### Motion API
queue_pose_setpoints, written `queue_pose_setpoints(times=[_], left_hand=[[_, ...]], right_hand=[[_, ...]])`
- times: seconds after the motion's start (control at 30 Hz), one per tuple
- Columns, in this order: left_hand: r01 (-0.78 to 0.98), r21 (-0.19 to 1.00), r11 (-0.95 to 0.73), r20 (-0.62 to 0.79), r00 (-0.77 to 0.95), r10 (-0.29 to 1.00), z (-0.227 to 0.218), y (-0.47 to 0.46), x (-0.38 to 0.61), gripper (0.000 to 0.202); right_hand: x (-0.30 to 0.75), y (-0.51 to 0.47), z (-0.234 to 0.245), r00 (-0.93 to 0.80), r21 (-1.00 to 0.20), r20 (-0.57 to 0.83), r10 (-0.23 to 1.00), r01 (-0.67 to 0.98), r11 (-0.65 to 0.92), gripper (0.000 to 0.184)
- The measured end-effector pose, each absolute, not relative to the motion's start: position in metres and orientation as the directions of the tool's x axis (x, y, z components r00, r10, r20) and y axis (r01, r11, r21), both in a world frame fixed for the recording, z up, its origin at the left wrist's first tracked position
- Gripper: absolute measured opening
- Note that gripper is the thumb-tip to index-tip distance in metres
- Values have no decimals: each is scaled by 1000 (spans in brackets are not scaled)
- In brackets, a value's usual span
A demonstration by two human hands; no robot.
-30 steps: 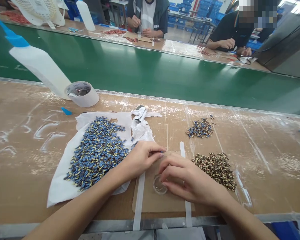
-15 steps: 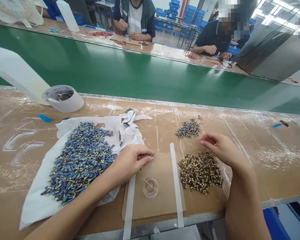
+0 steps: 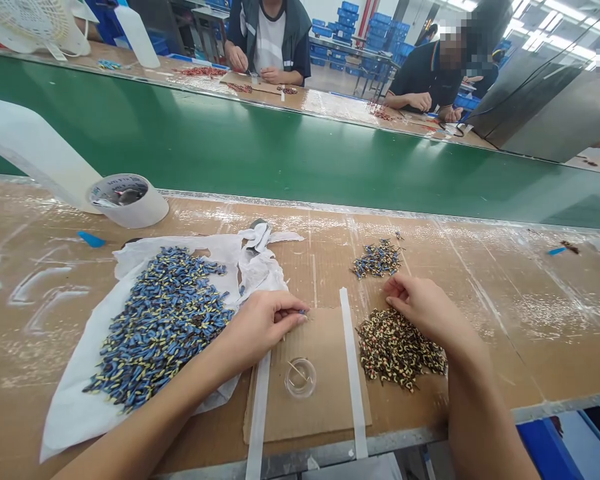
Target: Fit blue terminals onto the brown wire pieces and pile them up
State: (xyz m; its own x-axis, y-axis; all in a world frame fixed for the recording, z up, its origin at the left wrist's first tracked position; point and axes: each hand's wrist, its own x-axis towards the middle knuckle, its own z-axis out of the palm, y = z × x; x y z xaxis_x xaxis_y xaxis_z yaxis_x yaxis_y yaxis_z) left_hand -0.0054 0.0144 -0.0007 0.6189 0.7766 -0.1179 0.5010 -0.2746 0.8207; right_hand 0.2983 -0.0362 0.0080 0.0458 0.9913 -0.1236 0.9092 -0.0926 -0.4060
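My left hand (image 3: 270, 320) pinches a small blue piece (image 3: 303, 312) between thumb and fingertips, over the top edge of a cardboard sheet (image 3: 325, 380). Left of it, a large heap of small blue, yellow and black pieces (image 3: 165, 320) lies on white paper (image 3: 75, 407). My right hand (image 3: 417, 303) is closed in a pinch above a pile of small dark and cream pieces (image 3: 400, 350); whatever its fingertips hold, if anything, is too small to make out. A small clear cup (image 3: 301, 378) with a thin stick (image 3: 297, 370) in it stands on the cardboard.
Behind my right hand lies a smaller pile of blue and yellow pieces (image 3: 377, 258). A tape roll (image 3: 140, 210) and a white bottle (image 3: 40, 147) stand at the left. Beyond the green belt (image 3: 260, 150), two people work at the opposite bench.
My right hand has moved left, over the dark and cream pile. My left hand stays in place with its blue piece.
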Motion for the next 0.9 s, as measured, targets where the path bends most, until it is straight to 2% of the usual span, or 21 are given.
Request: queue_pose_setpoints(times=[0.1,0.3,0.57,0.73,0.9], left_hand=[[498,820,-281,-115,624,773,1,13,-5,19],[487,817,-309,-91,638,765,-1,13,-8,18],[478,820,-315,-66,626,777,-2,11,-7,17],[479,796,-370,-20,632,775,2,9,-6,19],[459,799,-390,16,632,775,2,8,-6,21]], right_hand=[[289,-34,7,-9,-431,-83,997,902,-28,11],[283,-37,18,-214,-695,-117,970,715,74,18],[255,-39,22,-267,-846,-121,956,532,41,17],[228,-38,13,-319,-817,-80,945,563,121,24],[214,-37,5,-313,-776,17,950,595,210,23]])
